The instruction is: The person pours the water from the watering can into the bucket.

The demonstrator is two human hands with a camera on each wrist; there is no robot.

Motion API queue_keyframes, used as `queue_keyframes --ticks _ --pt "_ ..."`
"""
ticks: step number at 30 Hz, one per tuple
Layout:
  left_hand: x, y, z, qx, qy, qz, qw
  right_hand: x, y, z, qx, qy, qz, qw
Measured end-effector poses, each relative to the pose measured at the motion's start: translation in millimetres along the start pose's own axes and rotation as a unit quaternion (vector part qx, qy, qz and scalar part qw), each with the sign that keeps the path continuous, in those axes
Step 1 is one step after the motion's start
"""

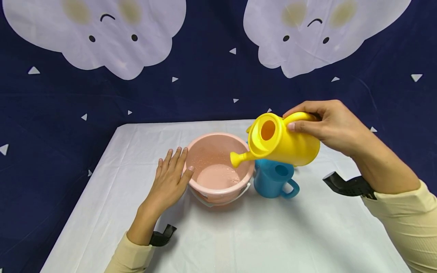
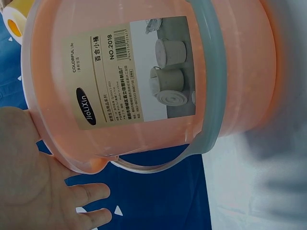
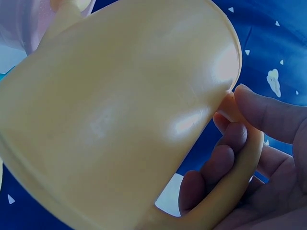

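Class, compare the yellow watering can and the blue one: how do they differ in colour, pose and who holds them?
The yellow watering can is lifted and tipped, spout over the pink bucket; the blue watering can stands upright on the table. The right hand holds the yellow one's handle; nothing touches the blue. Both have a side handle.

On the table [image 1: 102,212] the bucket [image 1: 218,167] stands mid-table with the left hand [image 1: 170,182] against its left wall, a mug [image 1: 273,178] just right of it, and the watering can [image 1: 280,142], held in the right hand [image 1: 327,125], tilted above both.
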State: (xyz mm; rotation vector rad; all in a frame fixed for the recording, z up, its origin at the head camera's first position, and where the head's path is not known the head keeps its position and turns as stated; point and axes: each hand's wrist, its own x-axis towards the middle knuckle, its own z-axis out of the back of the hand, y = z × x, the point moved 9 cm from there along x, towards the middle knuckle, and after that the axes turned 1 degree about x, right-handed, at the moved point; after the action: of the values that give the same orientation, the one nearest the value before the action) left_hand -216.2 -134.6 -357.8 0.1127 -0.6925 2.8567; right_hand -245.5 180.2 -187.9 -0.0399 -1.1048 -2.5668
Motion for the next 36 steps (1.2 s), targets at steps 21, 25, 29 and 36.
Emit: queue_keyframes --ticks 21,25,29,36 --pt "0.3 -1.5 0.4 0.0 0.0 -0.002 1.0 -0.2 2.9 1.2 -0.006 0.002 -0.004 1.0" --pt "0.3 -1.5 0.5 0.001 0.0 -0.002 1.0 0.1 1.7 -0.3 -0.003 0.005 -0.005 1.0" --pt "0.1 -1.6 0.7 0.002 0.0 -0.002 1.0 0.2 -0.3 -1.2 -0.008 0.007 -0.009 1.0" --pt "-0.3 -2.2 0.8 0.005 0.0 -0.002 1.0 -0.3 -2.8 -2.8 -0.006 0.009 -0.011 1.0"
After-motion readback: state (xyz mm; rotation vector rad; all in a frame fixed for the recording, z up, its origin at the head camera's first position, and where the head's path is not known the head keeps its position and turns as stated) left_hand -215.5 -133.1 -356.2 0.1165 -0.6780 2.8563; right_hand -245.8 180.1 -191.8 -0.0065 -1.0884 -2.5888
